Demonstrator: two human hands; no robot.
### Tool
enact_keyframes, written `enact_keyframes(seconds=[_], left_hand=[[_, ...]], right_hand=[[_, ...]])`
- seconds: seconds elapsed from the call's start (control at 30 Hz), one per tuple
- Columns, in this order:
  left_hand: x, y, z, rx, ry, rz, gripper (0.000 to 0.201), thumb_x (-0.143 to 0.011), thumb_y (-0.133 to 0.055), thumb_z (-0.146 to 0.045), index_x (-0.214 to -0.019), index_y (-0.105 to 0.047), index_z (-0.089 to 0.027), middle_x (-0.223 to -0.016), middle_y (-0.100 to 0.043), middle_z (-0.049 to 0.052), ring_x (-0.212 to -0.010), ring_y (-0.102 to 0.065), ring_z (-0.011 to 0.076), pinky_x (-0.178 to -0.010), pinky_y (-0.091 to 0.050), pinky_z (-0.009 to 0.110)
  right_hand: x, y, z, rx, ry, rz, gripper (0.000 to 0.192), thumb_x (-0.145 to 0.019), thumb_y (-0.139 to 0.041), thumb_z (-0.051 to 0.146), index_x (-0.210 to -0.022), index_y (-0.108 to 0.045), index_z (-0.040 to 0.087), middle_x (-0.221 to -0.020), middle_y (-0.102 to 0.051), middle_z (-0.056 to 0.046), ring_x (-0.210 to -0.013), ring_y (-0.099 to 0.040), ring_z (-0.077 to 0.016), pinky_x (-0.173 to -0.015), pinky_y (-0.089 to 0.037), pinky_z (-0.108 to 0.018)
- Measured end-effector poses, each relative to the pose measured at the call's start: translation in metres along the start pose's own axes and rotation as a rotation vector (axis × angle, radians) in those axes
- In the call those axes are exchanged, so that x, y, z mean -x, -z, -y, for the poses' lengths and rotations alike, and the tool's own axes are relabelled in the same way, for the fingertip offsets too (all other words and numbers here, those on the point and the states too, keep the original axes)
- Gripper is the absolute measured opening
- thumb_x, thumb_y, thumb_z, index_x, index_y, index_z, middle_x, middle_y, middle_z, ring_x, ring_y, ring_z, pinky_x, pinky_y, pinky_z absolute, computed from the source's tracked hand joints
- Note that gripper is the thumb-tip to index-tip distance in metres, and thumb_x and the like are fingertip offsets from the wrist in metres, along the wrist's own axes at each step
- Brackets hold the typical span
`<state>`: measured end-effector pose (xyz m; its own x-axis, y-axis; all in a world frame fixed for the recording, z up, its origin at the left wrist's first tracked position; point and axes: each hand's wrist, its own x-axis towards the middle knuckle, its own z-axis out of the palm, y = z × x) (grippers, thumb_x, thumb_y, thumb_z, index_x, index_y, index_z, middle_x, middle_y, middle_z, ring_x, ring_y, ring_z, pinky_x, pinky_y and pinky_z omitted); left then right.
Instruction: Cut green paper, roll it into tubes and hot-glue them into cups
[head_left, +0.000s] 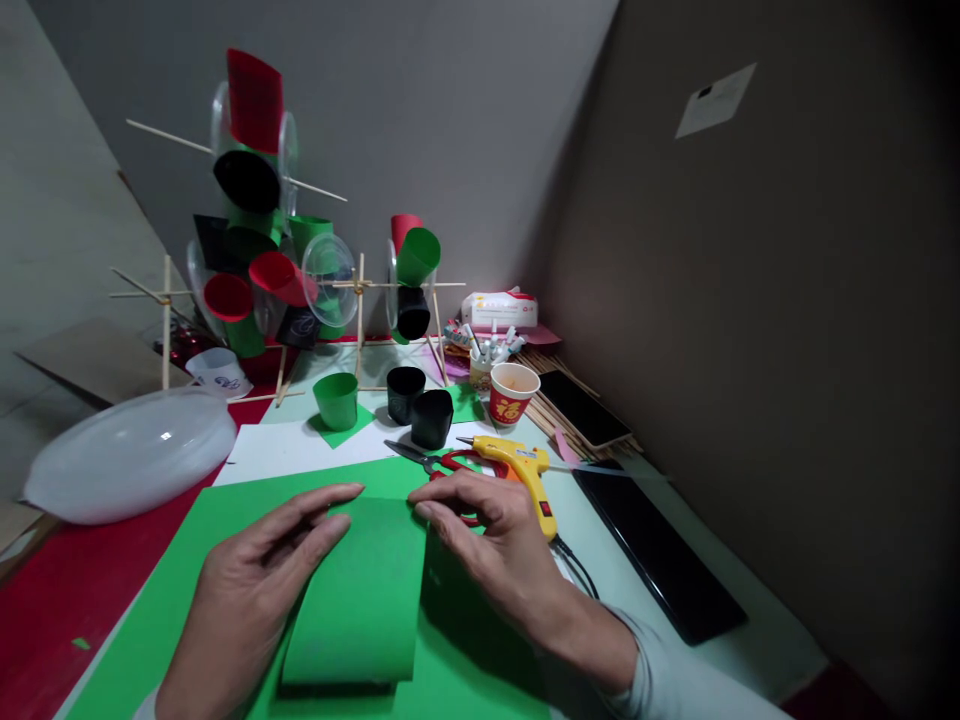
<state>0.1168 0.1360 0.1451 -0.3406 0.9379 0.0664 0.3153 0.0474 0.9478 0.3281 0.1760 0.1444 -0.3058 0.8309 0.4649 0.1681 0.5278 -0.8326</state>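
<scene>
A green paper strip (364,590) stands bent over a large green sheet (180,570), its curved lower part throwing a shadow. My right hand (487,540) pinches its upper right corner between thumb and fingers. At the upper left edge of the strip is my left hand (259,570), its thumb and forefinger apart. Just beyond my right hand lie red-handled scissors (424,455), partly hidden, and a yellow glue gun (525,465). Behind the sheet stand a green paper cup (336,400) and two black cups, one left (405,390) and one nearer (432,420).
A wooden-stick frame (360,320) with red, green and black cups and clear discs rises at the back left. A whitish balloon-like object (135,455) lies left. A patterned paper cup (513,395), a phone (585,408) and a long black object (660,555) are on the right, beside the wall.
</scene>
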Motion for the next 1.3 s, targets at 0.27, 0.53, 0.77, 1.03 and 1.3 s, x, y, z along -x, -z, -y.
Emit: enact_keyframes(seconds=[0.27, 0.53, 0.77, 1.03, 1.3], left_hand=[[0.008, 0.001, 0.002, -0.056, -0.118, -0.098, 0.02, -0.067, -0.081, -0.056, -0.085, -0.085, -0.047, -0.096, -0.087, -0.007, -0.092, -0.079, 0.0271, -0.085, -0.061, 0.03], [0.011, 0.004, 0.013, -0.052, -0.3, -0.187, 0.006, -0.078, -0.08, -0.049, -0.084, -0.083, -0.05, -0.09, -0.085, -0.012, -0.087, -0.077, 0.0216, -0.093, -0.058, 0.027], [0.009, 0.004, 0.012, -0.046, -0.331, -0.143, 0.007, -0.077, -0.081, -0.044, -0.082, -0.084, -0.048, -0.084, -0.085, -0.011, -0.078, -0.078, 0.0189, -0.085, -0.06, 0.022], [0.006, 0.003, 0.018, 0.116, -0.104, -0.022, 0.042, -0.079, -0.082, -0.049, -0.12, -0.077, -0.043, -0.083, -0.082, -0.008, -0.083, -0.077, 0.0154, -0.081, -0.058, 0.017], [0.0, -0.003, 0.016, 0.275, 0.179, 0.312, 0.026, -0.064, -0.093, -0.044, -0.081, -0.085, -0.028, -0.078, -0.082, -0.001, -0.075, -0.075, 0.0252, -0.068, -0.061, 0.026]], right_hand=[[0.003, 0.0, 0.0, 0.087, 0.182, -0.024, 0.011, -0.098, -0.067, 0.016, -0.095, -0.077, 0.018, -0.086, -0.08, -0.007, -0.076, -0.073, -0.018, -0.071, -0.056, -0.027], [0.005, 0.003, 0.004, 0.205, 0.45, 0.008, 0.019, -0.101, -0.055, 0.007, -0.104, -0.07, 0.017, -0.087, -0.079, -0.009, -0.075, -0.07, -0.0184, -0.072, -0.055, -0.029], [0.006, 0.0, 0.003, 0.219, 0.368, 0.112, 0.019, -0.103, -0.064, 0.019, -0.118, -0.073, 0.014, -0.092, -0.08, -0.009, -0.076, -0.067, -0.0184, -0.074, -0.053, -0.028], [0.008, -0.006, -0.004, 0.035, 0.233, 0.073, 0.022, -0.098, -0.067, 0.011, -0.112, -0.081, 0.019, -0.097, -0.085, -0.006, -0.076, -0.074, -0.0176, -0.075, -0.058, -0.027], [0.007, -0.006, -0.004, -0.038, 0.016, 0.053, 0.022, -0.097, -0.071, 0.023, -0.115, -0.082, 0.017, -0.104, -0.085, -0.009, -0.091, -0.079, -0.0218, -0.082, -0.06, -0.029]])
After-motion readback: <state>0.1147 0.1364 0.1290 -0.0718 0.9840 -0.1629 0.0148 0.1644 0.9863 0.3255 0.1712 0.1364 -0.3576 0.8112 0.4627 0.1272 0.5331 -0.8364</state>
